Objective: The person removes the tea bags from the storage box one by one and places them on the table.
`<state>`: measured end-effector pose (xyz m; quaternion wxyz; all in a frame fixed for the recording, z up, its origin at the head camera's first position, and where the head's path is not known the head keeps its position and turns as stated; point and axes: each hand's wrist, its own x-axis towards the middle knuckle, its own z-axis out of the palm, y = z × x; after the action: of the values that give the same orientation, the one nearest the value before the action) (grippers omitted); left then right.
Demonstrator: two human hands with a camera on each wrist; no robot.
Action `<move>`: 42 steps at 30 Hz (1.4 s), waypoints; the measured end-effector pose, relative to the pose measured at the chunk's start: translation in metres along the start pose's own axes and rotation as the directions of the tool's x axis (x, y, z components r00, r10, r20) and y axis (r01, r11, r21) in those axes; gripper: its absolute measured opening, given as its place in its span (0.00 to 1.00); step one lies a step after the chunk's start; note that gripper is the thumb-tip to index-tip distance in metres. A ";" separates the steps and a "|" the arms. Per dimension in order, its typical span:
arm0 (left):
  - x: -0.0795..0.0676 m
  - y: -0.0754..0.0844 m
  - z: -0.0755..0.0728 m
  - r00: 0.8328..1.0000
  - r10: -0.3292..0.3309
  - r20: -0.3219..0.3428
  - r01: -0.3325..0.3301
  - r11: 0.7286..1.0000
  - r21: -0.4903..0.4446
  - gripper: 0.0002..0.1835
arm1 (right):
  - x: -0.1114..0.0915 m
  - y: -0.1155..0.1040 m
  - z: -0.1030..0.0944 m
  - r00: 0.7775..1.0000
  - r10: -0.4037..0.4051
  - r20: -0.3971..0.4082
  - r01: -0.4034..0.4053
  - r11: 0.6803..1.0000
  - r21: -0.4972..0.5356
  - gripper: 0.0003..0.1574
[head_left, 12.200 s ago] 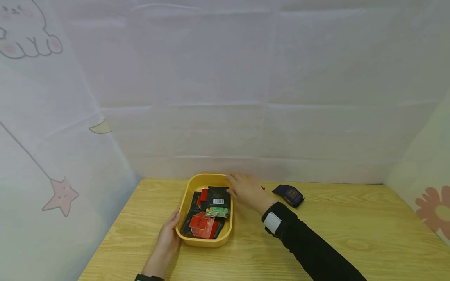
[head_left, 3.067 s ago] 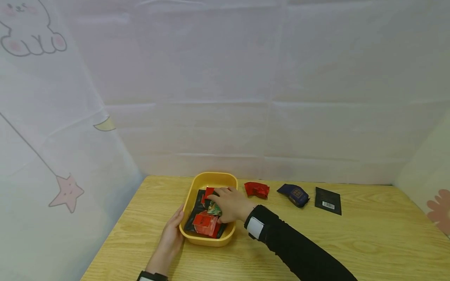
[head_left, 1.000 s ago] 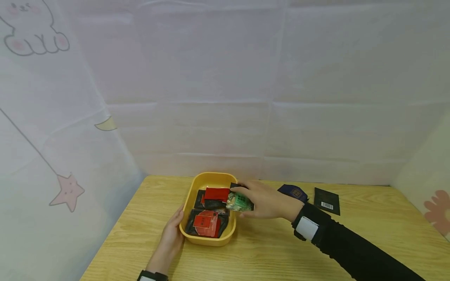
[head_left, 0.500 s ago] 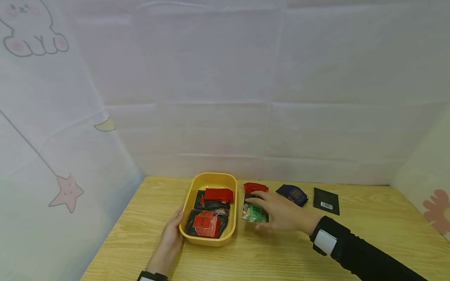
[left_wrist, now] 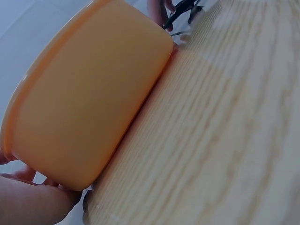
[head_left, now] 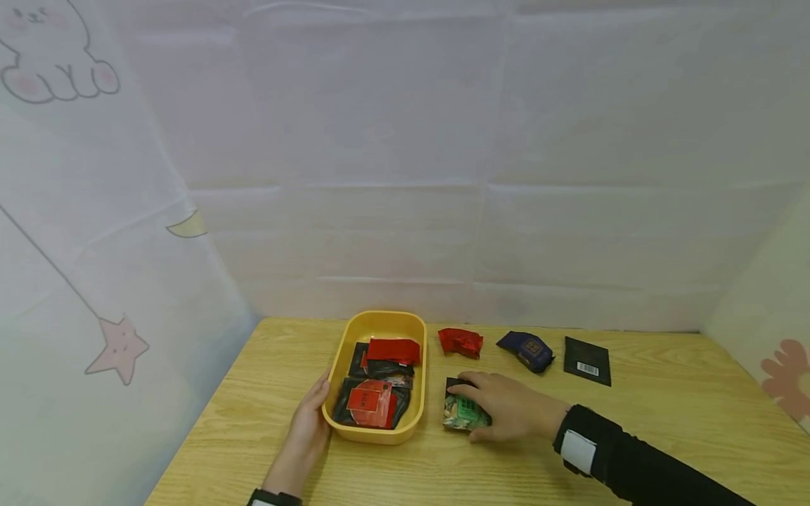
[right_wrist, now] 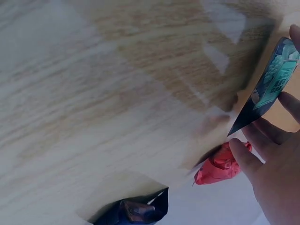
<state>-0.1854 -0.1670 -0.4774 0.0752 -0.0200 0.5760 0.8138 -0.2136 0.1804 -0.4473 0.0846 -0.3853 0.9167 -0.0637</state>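
My left hand point(head_left: 308, 422) holds the near left side of a yellow plastic tray point(head_left: 422, 393). In the left wrist view, its fingers point(left_wrist: 26, 174) lie against the tray's outer wall point(left_wrist: 89, 93). Inside the tray lie a red packet point(head_left: 394, 350) and several black packets, one with a red label point(head_left: 363, 400). To the right of the tray, my right hand point(head_left: 515, 407) pinches a small green-and-black packet point(head_left: 465, 413) low over the table. The right wrist view shows this packet point(right_wrist: 274, 79) tilted on edge, with fingers behind it.
Along the back of the wooden table point(head_left: 671, 407) lie a crumpled red packet point(head_left: 460, 342), a dark blue packet point(head_left: 528, 351) and a flat black packet with a barcode point(head_left: 587, 360). A pale printed cloth point(head_left: 380, 176) hangs behind the table's back edge.
The green packet has come out of the tray in my right hand, rightward and then nearer to me. Earlier, the barcoded black packet went from the tray to the back right. The left hand stays put.
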 end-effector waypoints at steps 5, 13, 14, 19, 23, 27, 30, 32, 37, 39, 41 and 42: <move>-0.001 0.001 0.000 1.000 0.009 0.012 -0.009 1.000 0.000 0.31 | 0.003 0.003 0.005 0.999 0.036 0.024 -0.037 0.999 0.021 0.49; -0.001 0.003 0.000 1.000 0.014 0.020 -0.014 1.000 -0.005 0.31 | 0.005 0.005 0.007 0.996 0.072 0.051 -0.074 0.997 0.034 0.47; -0.001 0.003 0.000 1.000 0.018 0.022 -0.018 1.000 -0.002 0.31 | 0.005 0.005 0.007 0.996 0.073 0.052 -0.075 0.997 0.033 0.47; -0.001 0.002 0.001 0.999 0.024 0.024 -0.024 1.000 0.000 0.31 | 0.004 0.007 0.008 0.996 0.069 0.054 -0.072 0.996 0.052 0.48; -0.001 0.001 0.000 1.000 0.020 0.016 -0.020 1.000 0.006 0.32 | 0.004 0.008 0.009 0.996 0.067 0.054 -0.071 0.995 0.075 0.52; -0.001 0.000 0.000 1.000 0.017 0.009 -0.017 1.000 -0.002 0.32 | 0.004 0.009 0.009 0.996 0.070 0.053 -0.074 0.994 0.080 0.53; 0.000 0.001 0.000 1.000 0.017 0.007 -0.017 1.000 -0.008 0.32 | 0.005 0.009 0.009 0.996 0.070 0.057 -0.074 0.994 0.082 0.52; 0.000 0.000 0.000 1.000 0.018 0.014 -0.017 1.000 -0.003 0.32 | 0.005 0.009 0.007 0.996 0.068 0.062 -0.073 0.994 0.085 0.52; -0.001 0.001 0.000 1.000 0.018 0.024 -0.018 1.000 0.002 0.31 | 0.004 0.007 -0.003 0.997 0.057 0.050 -0.060 0.996 0.064 0.52; -0.001 0.001 0.000 1.000 0.018 0.023 -0.018 1.000 0.006 0.31 | 0.004 0.006 -0.010 0.998 0.049 0.035 -0.051 0.997 0.051 0.51; -0.001 0.002 0.000 1.000 0.013 0.017 -0.013 1.000 0.003 0.31 | 0.004 0.004 -0.018 0.999 0.040 0.024 -0.041 0.998 0.044 0.49; -0.001 0.002 0.000 1.000 0.012 0.018 -0.012 1.000 0.002 0.31 | 0.005 0.003 -0.023 0.999 0.035 0.022 -0.036 0.998 0.042 0.48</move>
<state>-0.1845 -0.1678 -0.4752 0.0758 -0.0090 0.5762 0.8137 -0.2236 0.1804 -0.4261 0.1037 -0.3675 0.9210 -0.0774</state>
